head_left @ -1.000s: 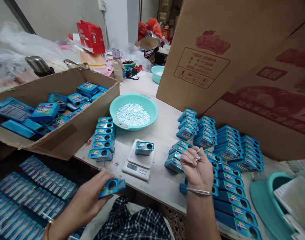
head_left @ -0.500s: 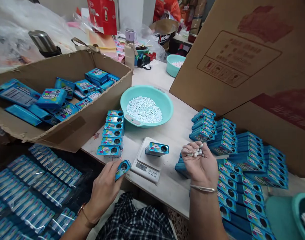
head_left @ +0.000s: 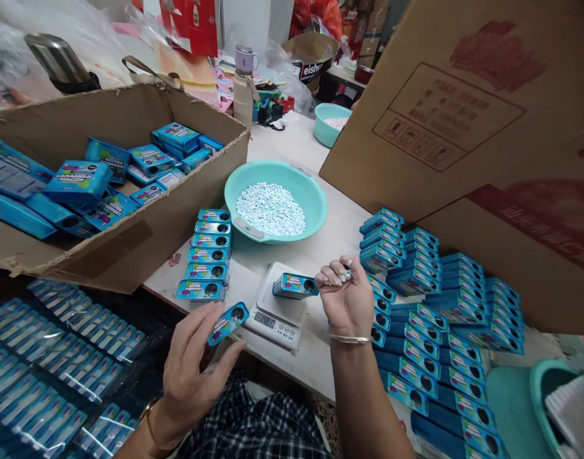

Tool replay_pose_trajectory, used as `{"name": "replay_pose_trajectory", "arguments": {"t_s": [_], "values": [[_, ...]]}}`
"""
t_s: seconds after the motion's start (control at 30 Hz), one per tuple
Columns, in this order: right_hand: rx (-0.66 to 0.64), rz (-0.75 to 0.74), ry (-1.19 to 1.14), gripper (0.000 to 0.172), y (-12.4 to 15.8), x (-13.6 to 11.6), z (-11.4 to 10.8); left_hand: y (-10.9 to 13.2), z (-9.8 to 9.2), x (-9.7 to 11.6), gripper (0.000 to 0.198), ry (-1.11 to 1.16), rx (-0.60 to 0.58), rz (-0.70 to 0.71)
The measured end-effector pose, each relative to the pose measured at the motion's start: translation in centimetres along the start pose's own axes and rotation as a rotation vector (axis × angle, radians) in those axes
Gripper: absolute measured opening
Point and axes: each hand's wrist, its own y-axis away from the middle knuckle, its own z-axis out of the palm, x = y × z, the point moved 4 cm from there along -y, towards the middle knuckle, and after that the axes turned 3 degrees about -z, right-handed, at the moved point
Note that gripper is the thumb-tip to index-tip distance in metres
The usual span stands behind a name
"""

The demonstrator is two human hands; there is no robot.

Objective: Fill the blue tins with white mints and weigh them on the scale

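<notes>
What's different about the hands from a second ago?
The right hand, cupping white pieces, moved left, close beside the blue tin on the scale. The left hand brought another tin forward, nearer the row of tins, and its thumb spread away; I can't tell whether it let go. The blue tin stayed on the scale, and the bowl stayed put.

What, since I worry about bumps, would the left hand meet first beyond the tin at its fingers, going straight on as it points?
Probably the white scale; depth is unclear, so the left hand might pass above it.
</notes>
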Motion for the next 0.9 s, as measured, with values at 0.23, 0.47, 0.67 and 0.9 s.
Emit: {"name": "replay_pose_trajectory", "arguments": {"t_s": [0.23, 0.47, 0.67, 0.9], "values": [[0.017, -0.125, 0.133, 0.023, -0.2, 0.8, 0.3, -5.3, 9.2, 4.8, 0.061, 0.281, -0.287, -0.030], [0.010, -0.225, 0.228, 0.024, -0.4, 0.7, 0.3, -6.8, 13.6, 4.3, 0.042, 0.375, -0.333, -0.128], [0.005, -0.241, 0.254, 0.027, -0.2, 1.0, 0.3, -6.7, 13.4, 4.2, 0.033, 0.393, -0.370, -0.165], [0.009, -0.157, 0.113, 0.024, -0.6, -0.6, -0.1, -7.4, 10.1, 3.8, 0.059, 0.389, -0.300, -0.174]]}}
